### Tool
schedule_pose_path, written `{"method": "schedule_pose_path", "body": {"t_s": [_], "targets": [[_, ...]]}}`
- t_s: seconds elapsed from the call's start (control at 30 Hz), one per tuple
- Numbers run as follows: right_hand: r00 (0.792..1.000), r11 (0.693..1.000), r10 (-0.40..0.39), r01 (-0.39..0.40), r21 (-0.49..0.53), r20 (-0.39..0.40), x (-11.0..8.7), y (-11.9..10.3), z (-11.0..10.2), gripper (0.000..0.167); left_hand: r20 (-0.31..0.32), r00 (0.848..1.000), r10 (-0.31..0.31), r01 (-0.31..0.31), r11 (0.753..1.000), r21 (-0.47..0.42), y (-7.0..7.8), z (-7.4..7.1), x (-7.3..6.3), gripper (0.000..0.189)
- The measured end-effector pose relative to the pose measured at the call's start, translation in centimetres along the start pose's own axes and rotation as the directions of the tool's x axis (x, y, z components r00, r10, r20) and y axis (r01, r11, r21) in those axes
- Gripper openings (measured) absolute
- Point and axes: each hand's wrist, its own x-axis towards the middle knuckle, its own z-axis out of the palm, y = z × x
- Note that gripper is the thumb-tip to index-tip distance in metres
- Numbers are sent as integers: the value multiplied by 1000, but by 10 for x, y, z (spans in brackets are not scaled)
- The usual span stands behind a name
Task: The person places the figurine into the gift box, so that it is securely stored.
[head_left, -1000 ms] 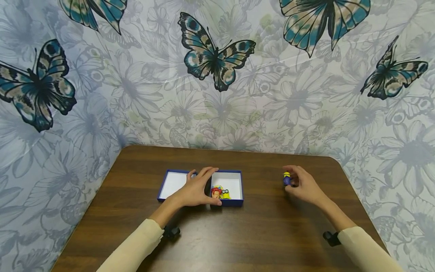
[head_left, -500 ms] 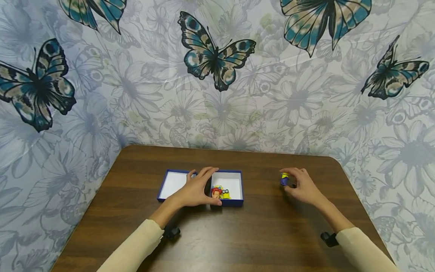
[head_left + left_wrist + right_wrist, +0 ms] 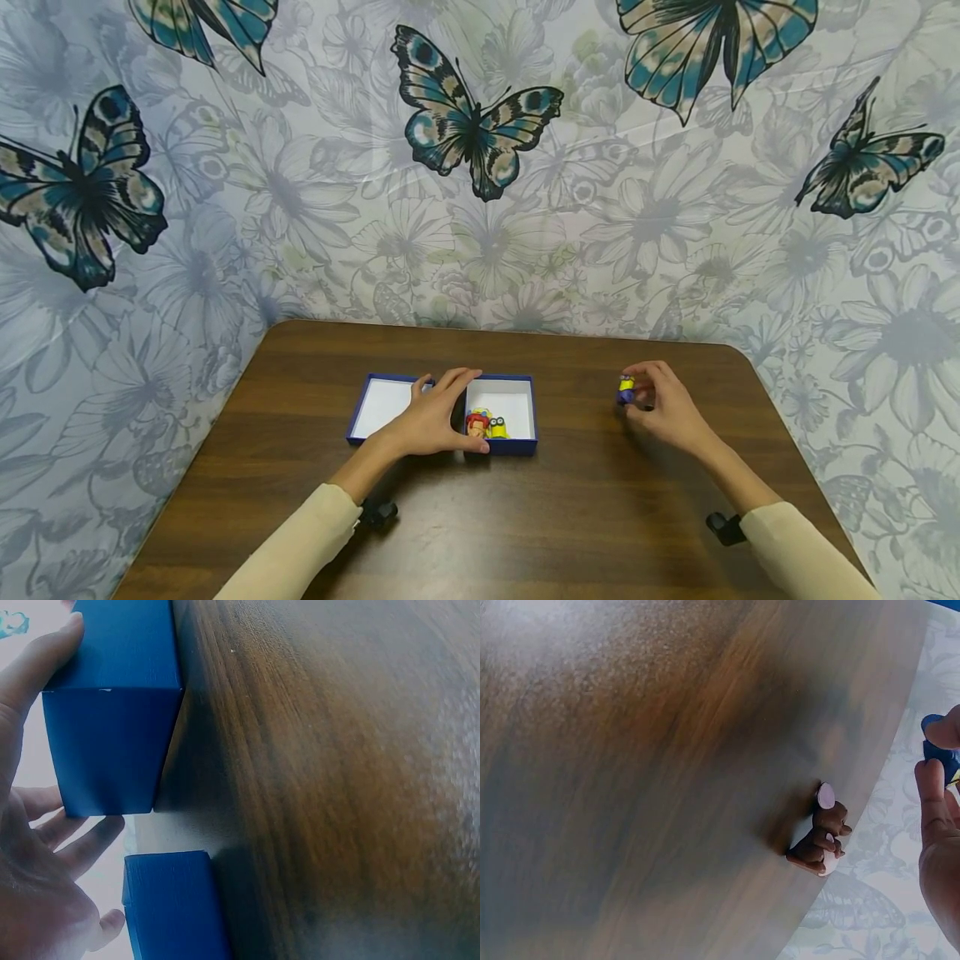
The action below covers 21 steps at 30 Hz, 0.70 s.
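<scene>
My left hand (image 3: pixel 431 421) spans the near box of a blue pair, thumb on the front wall and fingers at the back edge. This white-lined blue box (image 3: pixel 517 396) holds a red-haired figurine (image 3: pixel 477 423) and a yellow one with big eyes (image 3: pixel 498 427) along its front side. In the left wrist view my thumb lies on the blue wall (image 3: pixel 112 750). Off to the right, my right hand (image 3: pixel 667 412) pinches a small yellow-and-blue figurine (image 3: pixel 626 387) between thumb and fingertips. Only its blue part (image 3: pixel 936 754) and a bit of yellow show in the right wrist view.
A second shallow blue box part, white inside (image 3: pixel 378 404), lies left of the first, partly behind my left hand. A brown mouse-like figurine (image 3: pixel 817 836) with a pink ear sits on the wooden table (image 3: pixel 570 517) near the right hand. A butterfly-printed cloth hangs behind.
My right hand has shifted slightly left with the yellow-and-blue figurine, which has changed its tilt in the fingers. The left hand and the box have stayed in place.
</scene>
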Motion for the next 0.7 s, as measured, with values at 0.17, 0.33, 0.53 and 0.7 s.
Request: {"method": "schedule_pose_path", "body": {"t_s": [0.17,0.33,0.53,0.7], "targets": [[999,999,-30,30,20,-11,0,0,-2,57,6,1000,-2,2,1000,-3,0,1,0,121],[999,996,-42,41,82,2,0,3,-1,56,6,1000,-3,3,1000,-10,1,0,0,122],[998,993,-60,59,100,3,-1,5,0,55,8,1000,-7,7,1000,-5,1,0,0,122],[998,993,-63,61,100,11,-2,4,0,56,5,1000,-7,7,1000,-1,1,0,0,122]]}}
